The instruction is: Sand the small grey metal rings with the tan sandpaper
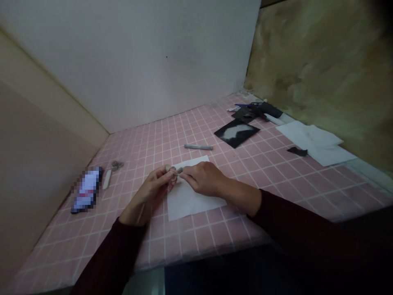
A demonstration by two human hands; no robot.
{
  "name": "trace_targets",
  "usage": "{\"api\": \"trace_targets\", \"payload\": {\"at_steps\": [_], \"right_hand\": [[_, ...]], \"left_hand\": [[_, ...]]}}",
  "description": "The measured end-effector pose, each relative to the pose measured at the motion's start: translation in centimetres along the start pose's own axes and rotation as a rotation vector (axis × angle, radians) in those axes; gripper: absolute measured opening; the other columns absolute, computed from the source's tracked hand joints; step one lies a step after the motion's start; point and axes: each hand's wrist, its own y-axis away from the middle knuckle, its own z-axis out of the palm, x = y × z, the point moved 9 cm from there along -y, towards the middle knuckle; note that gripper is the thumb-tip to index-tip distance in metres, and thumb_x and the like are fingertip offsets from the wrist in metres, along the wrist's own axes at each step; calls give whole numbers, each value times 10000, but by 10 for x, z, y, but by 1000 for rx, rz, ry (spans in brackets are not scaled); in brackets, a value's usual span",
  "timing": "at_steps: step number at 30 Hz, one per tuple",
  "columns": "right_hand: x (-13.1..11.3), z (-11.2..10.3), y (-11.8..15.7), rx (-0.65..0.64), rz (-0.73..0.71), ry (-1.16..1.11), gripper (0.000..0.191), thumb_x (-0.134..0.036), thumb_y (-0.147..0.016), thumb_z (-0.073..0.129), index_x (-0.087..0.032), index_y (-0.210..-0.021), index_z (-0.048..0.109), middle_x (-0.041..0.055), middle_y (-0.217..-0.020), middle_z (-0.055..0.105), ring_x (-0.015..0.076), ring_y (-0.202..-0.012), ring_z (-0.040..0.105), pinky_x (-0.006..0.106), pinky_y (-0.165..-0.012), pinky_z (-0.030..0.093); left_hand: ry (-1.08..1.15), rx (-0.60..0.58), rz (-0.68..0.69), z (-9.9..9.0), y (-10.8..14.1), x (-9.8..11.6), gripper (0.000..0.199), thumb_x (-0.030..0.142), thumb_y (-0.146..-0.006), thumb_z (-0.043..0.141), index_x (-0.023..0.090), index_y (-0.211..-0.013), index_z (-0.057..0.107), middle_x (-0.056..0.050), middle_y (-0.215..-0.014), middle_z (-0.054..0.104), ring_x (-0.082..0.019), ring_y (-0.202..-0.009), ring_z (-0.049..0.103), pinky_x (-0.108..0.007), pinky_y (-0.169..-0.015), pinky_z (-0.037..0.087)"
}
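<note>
Above a white paper sheet (192,200), both of my hands meet at its upper left part. My left hand (159,180) is closed round a small pale ring-shaped object (171,169), whose exact shape is hard to make out. A small grey piece (179,170) is pinched between the thumb and fingers of my right hand (204,178), and its end touches or nearly touches the pale object. Beyond the sheet lies a grey stick (198,147).
On the pink tiled table (162,141), a phone (87,190), a white strip (107,179) and small grey rings (116,165) lie left. Dusty black sandpaper (236,132), dark scraps (245,114) and white papers (316,141) lie right. Walls bound the back and sides.
</note>
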Motion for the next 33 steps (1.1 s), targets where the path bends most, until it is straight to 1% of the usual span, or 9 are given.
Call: {"api": "trace_targets", "payload": {"at_steps": [2,6,8,12,16,19,25,27,33], "right_hand": [[5,7,-1,-74,68,-169,296,-265,-968,499,-158,-711,599,28,-651,565,137,-641,498,265,-611,305],[10,45,9,-499,338,-804,416,-390,-1012,391,-193,-655,472,-79,-470,291,89,-429,243,231,-462,233],[8,52,14,-604,401,-938,406,-420,-1014,368,-203,-685,464,-106,-456,219,86,-413,158,227,-434,186],[14,26,3,-303,235,-483,374,-307,-976,473,-171,-630,517,-37,-511,405,94,-487,355,244,-513,264],[0,1,2,6,17,30,275,-308,-977,496,-158,-807,652,54,-730,628,158,-684,524,286,-627,306],[5,9,1,-61,78,-148,303,-280,-970,490,-160,-720,613,33,-670,593,142,-656,517,269,-619,321],[9,54,15,-603,411,-944,403,-428,-1006,374,-202,-687,470,-104,-457,225,85,-409,163,227,-439,193],[12,47,11,-529,367,-837,397,-395,-997,410,-192,-663,480,-90,-463,263,83,-416,201,230,-451,206],[-2,2,4,-7,-11,93,304,-326,-986,467,-152,-840,668,84,-759,661,178,-690,557,291,-622,309]], "left_hand": [[-10,32,40,-2,1,3,229,320,-785,810,139,-858,690,15,-665,576,-66,-551,469,-172,-512,354],[-96,67,131,-2,3,10,218,308,-796,802,158,-909,692,0,-736,621,-84,-619,527,-190,-595,405],[-116,73,139,-2,4,11,199,301,-811,788,162,-912,688,-3,-757,629,-86,-633,536,-193,-613,409],[-80,33,46,-3,2,4,179,289,-817,777,155,-896,687,16,-700,587,-66,-559,469,-179,-538,350],[-57,1,-29,-2,2,-2,176,284,-823,764,131,-827,677,21,-654,560,-55,-524,431,-180,-524,336],[-45,51,18,-6,1,1,179,272,-802,787,143,-872,685,16,-691,591,-61,-556,465,-180,-545,360],[-107,78,128,-6,2,10,210,287,-792,802,158,-902,677,6,-721,623,-88,-609,527,-200,-592,405],[-99,75,96,-6,2,8,211,283,-792,801,159,-909,675,8,-718,619,-85,-598,515,-196,-581,396],[-56,-40,-74,1,1,-4,214,297,-811,777,124,-774,658,13,-662,565,-51,-506,425,-179,-496,320]]}}
